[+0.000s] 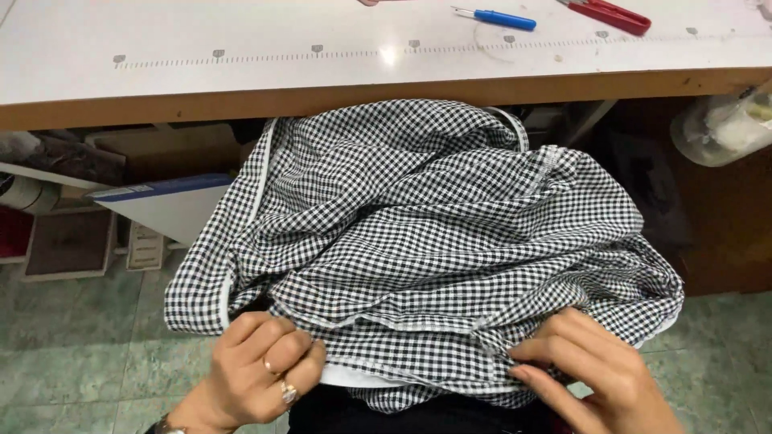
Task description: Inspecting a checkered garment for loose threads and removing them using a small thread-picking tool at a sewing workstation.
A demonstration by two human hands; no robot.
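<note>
A bunched black-and-white checked garment (418, 241) lies in my lap, below the edge of a white worktable (241, 56). My left hand (261, 374), with two rings on its fingers, pinches the near hem at the lower left, where a white band shows under the cloth. At the lower right my right hand (591, 374) grips the same hem with fingers curled into the fabric. The hem stretches between both hands.
On the tabletop lie a blue-handled seam ripper (498, 18) and red-handled scissors (607, 14), beside a printed ruler strip (362, 53). A clear plastic bag (720, 128) hangs under the table at right. Boxes and boards (153, 205) sit on the green tiled floor at left.
</note>
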